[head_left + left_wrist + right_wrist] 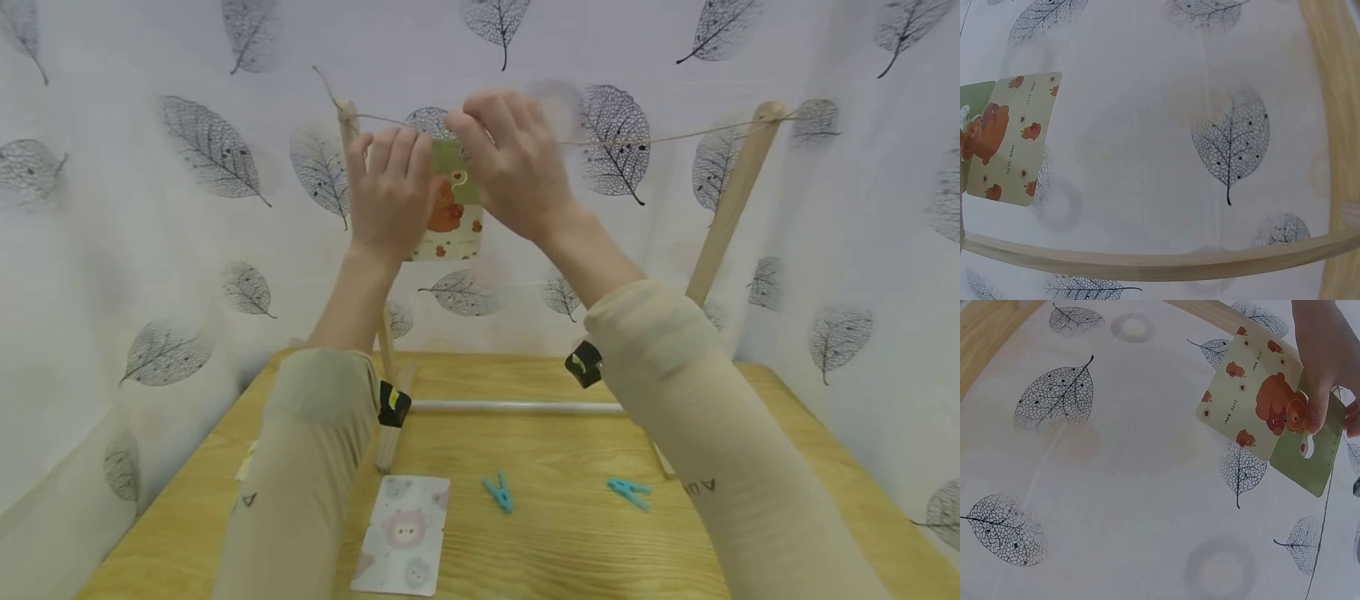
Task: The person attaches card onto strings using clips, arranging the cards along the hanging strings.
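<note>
My left hand (390, 183) is raised to the twine and pinches a green and cream card (462, 221) with orange bears on it. In the right wrist view, that thumb presses on the green part of the card (1300, 425). My right hand (517, 158) is at the twine above the card's right corner, its fingers curled. A dull teal end of what looks like a clothespin (1356, 486) shows beside the twine at the right wrist view's edge; the rest is hidden. The twine (660, 139) runs between two wooden posts.
On the table (555, 533) lie a white card with pink animals (405, 533) and two teal clothespins, one left (498, 492) and one right (628, 492). A white bar (517, 407) joins the frame's feet. The right post (731, 208) leans outward. A leaf-print curtain (480, 50) hangs behind.
</note>
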A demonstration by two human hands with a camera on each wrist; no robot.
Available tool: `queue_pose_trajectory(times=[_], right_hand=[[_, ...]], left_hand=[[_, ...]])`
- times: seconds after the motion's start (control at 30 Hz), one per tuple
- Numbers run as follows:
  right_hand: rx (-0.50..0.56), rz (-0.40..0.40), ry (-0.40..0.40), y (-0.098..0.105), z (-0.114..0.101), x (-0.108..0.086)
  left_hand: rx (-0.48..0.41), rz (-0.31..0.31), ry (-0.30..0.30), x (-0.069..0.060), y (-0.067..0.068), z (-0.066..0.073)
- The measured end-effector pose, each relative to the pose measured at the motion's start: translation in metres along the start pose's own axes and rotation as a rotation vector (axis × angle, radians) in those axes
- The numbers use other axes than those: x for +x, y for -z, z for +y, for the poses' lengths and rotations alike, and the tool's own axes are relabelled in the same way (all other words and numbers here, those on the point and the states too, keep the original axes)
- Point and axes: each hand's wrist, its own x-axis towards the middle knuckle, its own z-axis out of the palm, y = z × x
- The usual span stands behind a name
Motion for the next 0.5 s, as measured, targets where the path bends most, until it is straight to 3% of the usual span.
queue_pose_trajectory(times=[0.23,0.5], right_hand=[[0.095,-0.035,-0.077,-0.003,0.003,0.005],[0.182,-0.084,-0.189,0.000,0.004,0.014]], left_hand=[[0.042,-0.002,0.025,-0.002,-0.004,0.000],[0.028,-0.045,0.040,0.001,-0.003,0.000]])
